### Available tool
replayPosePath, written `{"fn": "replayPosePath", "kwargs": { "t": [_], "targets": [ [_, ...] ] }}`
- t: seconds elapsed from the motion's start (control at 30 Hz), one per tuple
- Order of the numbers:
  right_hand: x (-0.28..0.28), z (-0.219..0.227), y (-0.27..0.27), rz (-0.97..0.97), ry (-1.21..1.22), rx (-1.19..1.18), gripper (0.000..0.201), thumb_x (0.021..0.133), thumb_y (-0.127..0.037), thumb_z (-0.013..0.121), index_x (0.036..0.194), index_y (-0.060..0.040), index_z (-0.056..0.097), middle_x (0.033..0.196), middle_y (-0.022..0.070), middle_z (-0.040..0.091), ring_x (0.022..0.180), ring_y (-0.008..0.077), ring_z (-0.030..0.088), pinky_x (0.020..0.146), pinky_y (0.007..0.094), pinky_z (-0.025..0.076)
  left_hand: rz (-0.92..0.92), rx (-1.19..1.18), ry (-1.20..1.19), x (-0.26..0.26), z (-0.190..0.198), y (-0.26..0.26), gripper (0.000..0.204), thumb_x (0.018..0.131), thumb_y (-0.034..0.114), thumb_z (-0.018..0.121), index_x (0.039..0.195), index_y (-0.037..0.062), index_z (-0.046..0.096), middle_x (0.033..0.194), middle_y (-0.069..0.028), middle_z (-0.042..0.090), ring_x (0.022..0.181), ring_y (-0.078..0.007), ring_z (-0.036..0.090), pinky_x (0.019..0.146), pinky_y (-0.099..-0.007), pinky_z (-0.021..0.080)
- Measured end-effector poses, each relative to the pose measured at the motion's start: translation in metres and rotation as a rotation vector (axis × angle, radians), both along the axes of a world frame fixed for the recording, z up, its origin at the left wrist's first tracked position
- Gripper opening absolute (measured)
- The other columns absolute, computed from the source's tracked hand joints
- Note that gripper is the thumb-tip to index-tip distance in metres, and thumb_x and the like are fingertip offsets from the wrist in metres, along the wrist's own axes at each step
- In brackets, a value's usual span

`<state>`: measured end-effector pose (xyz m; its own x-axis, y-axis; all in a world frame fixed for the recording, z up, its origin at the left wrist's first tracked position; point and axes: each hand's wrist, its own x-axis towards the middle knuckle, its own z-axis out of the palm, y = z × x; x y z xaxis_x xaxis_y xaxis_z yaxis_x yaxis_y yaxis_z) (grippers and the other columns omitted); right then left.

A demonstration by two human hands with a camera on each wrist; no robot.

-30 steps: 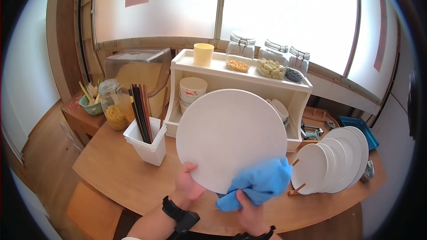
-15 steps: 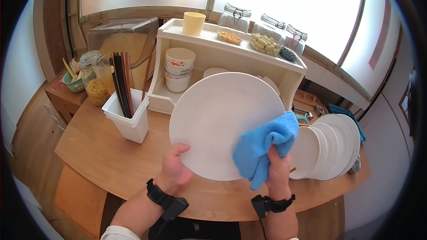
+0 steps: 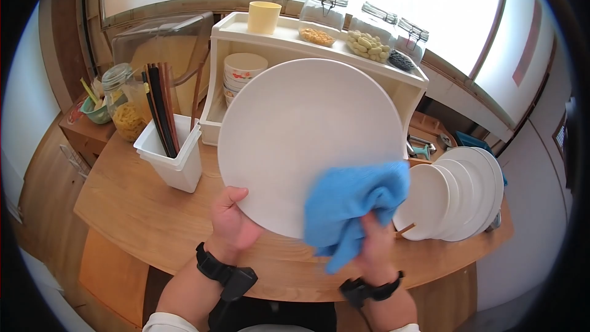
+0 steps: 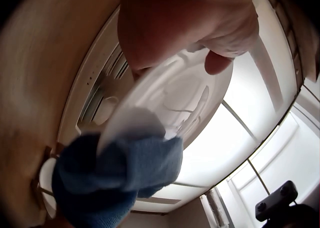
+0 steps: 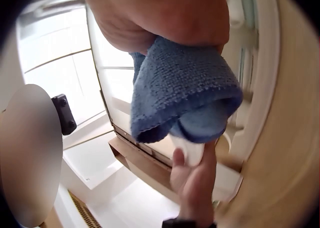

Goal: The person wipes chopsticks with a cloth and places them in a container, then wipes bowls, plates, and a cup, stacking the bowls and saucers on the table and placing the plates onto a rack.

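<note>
A large round white plate (image 3: 301,141) is held up, tilted, above the wooden table. My left hand (image 3: 233,221) grips its lower left edge, thumb on the front face and the other fingers behind. With my right hand (image 3: 373,247) I hold a bunched blue cloth (image 3: 353,203) against the plate's lower right part. In the left wrist view the cloth (image 4: 135,163) wraps over the rim of the plate (image 4: 170,98). The right wrist view shows the cloth (image 5: 185,88) hanging below my right hand (image 5: 170,13), its fingertips hidden.
Several white plates (image 3: 421,200) stand in a rack at the right. A white container (image 3: 178,163) with chopsticks stands at the left, near a glass jar (image 3: 126,114). Behind is a white shelf (image 3: 230,29) with bowls, a yellow cup (image 3: 264,17) and jars on top (image 3: 369,40).
The cloth has moved from the plate's lower edge up to its right edge, then back left and down. The plate now appears higher before the shelf; the head view has tilted down and shifted.
</note>
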<state>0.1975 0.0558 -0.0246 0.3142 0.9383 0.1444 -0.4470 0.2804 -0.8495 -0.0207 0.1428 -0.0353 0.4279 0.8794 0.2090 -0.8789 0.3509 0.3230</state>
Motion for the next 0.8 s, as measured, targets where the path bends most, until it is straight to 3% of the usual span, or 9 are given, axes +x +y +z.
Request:
{"fn": "replayPosePath", "kwargs": {
  "t": [0.1, 0.17, 0.27, 0.37, 0.43, 0.6, 0.63, 0.7, 0.8],
  "targets": [
    [0.052, 0.042, -0.001, 0.023, -0.164, -0.029, 0.032, 0.089, -0.008, 0.061, 0.12, -0.0022, 0.054, 0.111, 0.0069, 0.061, 0.101, 0.0181, 0.058, 0.089, 0.034, 0.048, 0.003, 0.084, 0.035, -0.007, -0.005, -0.001, 0.058, 0.083, 0.016, 0.049, 0.138, -0.0015, 0.038, 0.136, -0.016, 0.048, 0.125, -0.0338, 0.048, 0.107, -0.0482, 0.035],
    [0.062, 0.054, -0.002, 0.039, -0.245, -0.002, 0.03, 0.09, -0.008, 0.061, 0.118, -0.0012, 0.055, 0.11, 0.0071, 0.061, 0.1, 0.0179, 0.059, 0.088, 0.0335, 0.048, -0.069, 0.159, 0.074, -0.007, -0.011, -0.001, 0.057, 0.085, 0.016, 0.049, 0.137, -0.0024, 0.038, 0.135, -0.0163, 0.05, 0.124, -0.0338, 0.049, 0.106, -0.0475, 0.037],
    [0.051, 0.044, 0.001, 0.007, -0.283, 0.048, 0.028, 0.091, -0.008, 0.059, 0.117, 0.0002, 0.055, 0.109, 0.0073, 0.062, 0.098, 0.0171, 0.059, 0.088, 0.0323, 0.047, -0.091, 0.065, 0.09, -0.004, -0.008, -0.003, 0.056, 0.085, 0.015, 0.049, 0.137, -0.0022, 0.039, 0.134, -0.0162, 0.051, 0.124, -0.0339, 0.048, 0.106, -0.0474, 0.037],
    [0.015, 0.005, -0.002, -0.315, -0.098, 0.157, 0.033, 0.095, -0.015, 0.058, 0.124, -0.0018, 0.049, 0.118, 0.0067, 0.057, 0.105, 0.0168, 0.055, 0.092, 0.0334, 0.045, -0.031, 0.042, 0.073, -0.007, -0.005, -0.003, 0.056, 0.084, 0.015, 0.049, 0.137, -0.0021, 0.039, 0.135, -0.0163, 0.05, 0.124, -0.0338, 0.048, 0.106, -0.0476, 0.036],
    [-0.028, -0.005, -0.014, -0.243, 0.111, 0.124, 0.037, 0.096, -0.018, 0.058, 0.127, -0.0026, 0.046, 0.122, 0.0051, 0.053, 0.11, 0.0168, 0.052, 0.096, 0.0345, 0.042, 0.008, 0.018, 0.025, -0.001, -0.004, -0.004, 0.057, 0.083, 0.016, 0.05, 0.137, -0.0016, 0.039, 0.135, -0.0162, 0.05, 0.125, -0.0339, 0.047, 0.106, -0.0477, 0.036],
    [-0.086, -0.046, -0.024, -0.083, 0.113, -0.042, 0.043, 0.094, -0.016, 0.061, 0.131, -0.0056, 0.044, 0.128, 0.0052, 0.051, 0.117, 0.0202, 0.05, 0.1, 0.0394, 0.042, 0.016, -0.039, -0.052, 0.001, 0.004, -0.003, 0.061, 0.08, 0.018, 0.051, 0.137, 0.0, 0.039, 0.136, -0.0159, 0.049, 0.126, -0.0358, 0.046, 0.107, -0.049, 0.036],
    [-0.084, -0.04, -0.021, -0.091, 0.121, -0.03, 0.043, 0.094, -0.016, 0.061, 0.131, -0.0056, 0.044, 0.128, 0.0052, 0.051, 0.117, 0.0202, 0.05, 0.1, 0.0394, 0.042, 0.006, -0.017, -0.017, -0.002, 0.004, -0.002, 0.061, 0.08, 0.019, 0.051, 0.137, 0.0002, 0.04, 0.136, -0.0156, 0.049, 0.125, -0.0357, 0.046, 0.107, -0.0487, 0.036],
    [-0.064, -0.016, -0.012, 0.071, 0.324, -0.076, 0.045, 0.092, -0.011, 0.062, 0.132, -0.0048, 0.043, 0.128, 0.0065, 0.052, 0.116, 0.0219, 0.051, 0.1, 0.0403, 0.044, -0.011, 0.021, 0.007, -0.001, 0.005, 0.0, 0.061, 0.08, 0.019, 0.052, 0.137, 0.0004, 0.04, 0.137, -0.0153, 0.049, 0.125, -0.0357, 0.047, 0.107, -0.0483, 0.036],
    [-0.01, 0.004, -0.001, -0.011, 0.11, 0.022, 0.044, 0.091, -0.018, 0.059, 0.131, -0.0058, 0.045, 0.123, 0.0092, 0.057, 0.112, 0.0245, 0.056, 0.097, 0.041, 0.048, 0.075, 0.051, 0.064, -0.002, 0.001, -0.003, 0.061, 0.081, 0.02, 0.051, 0.137, 0.0001, 0.04, 0.134, -0.0164, 0.051, 0.125, -0.0353, 0.047, 0.108, -0.0478, 0.035]
  ]
}}
